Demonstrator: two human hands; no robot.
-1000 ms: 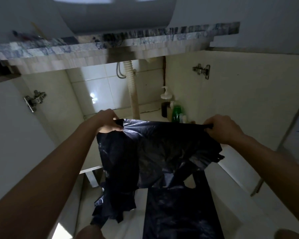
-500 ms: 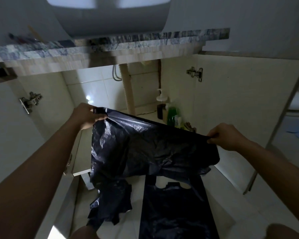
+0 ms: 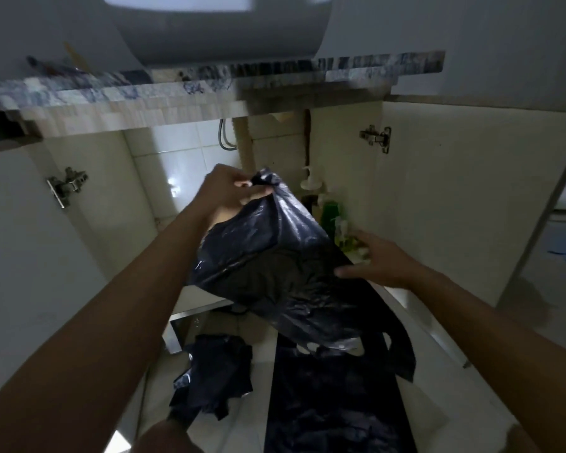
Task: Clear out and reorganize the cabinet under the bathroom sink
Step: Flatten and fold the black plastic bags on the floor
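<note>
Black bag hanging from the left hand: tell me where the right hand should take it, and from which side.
Pinch its free right edge, coming from the right. The left hand grips the black bag by its bunched top, so the sheet drapes down and rightward; the open right hand sits at that edge, probably the shortest reach.

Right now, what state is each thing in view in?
Held black bag, hanging, top bunched in the left hand.
Right hand, open, beside the bag.
Flat black bag, spread on the floor.
Crumpled black bag, heaped on the floor.
Cabinet doors, open.
Green bottle, upright inside.
</note>
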